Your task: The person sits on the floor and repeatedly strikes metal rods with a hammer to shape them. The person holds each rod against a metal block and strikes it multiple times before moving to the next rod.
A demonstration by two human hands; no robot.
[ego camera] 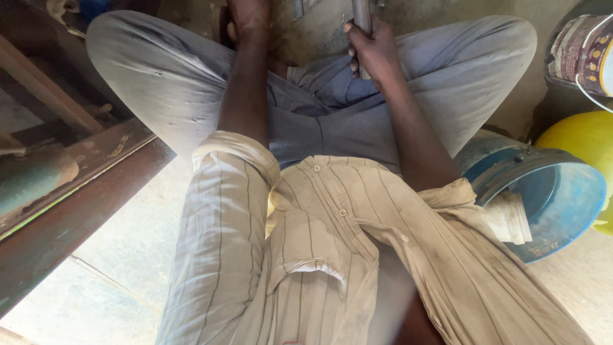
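I look straight down at my own striped shirt and grey trousers while seated with knees apart. My right hand (373, 48) is closed around an upright grey metal pipe (362, 14) that runs out of the top edge. My left hand (248, 16) reaches down between my knees at the top of the view; its fingers are cut off by the frame, and what it touches is hidden.
A blue plastic bucket (562, 198) with a folded cloth on its rim stands at my right. Behind it are a yellow container (584, 137) and a labelled tin (584, 54). A rusty metal beam (76, 198) runs along my left. The floor is pale concrete.
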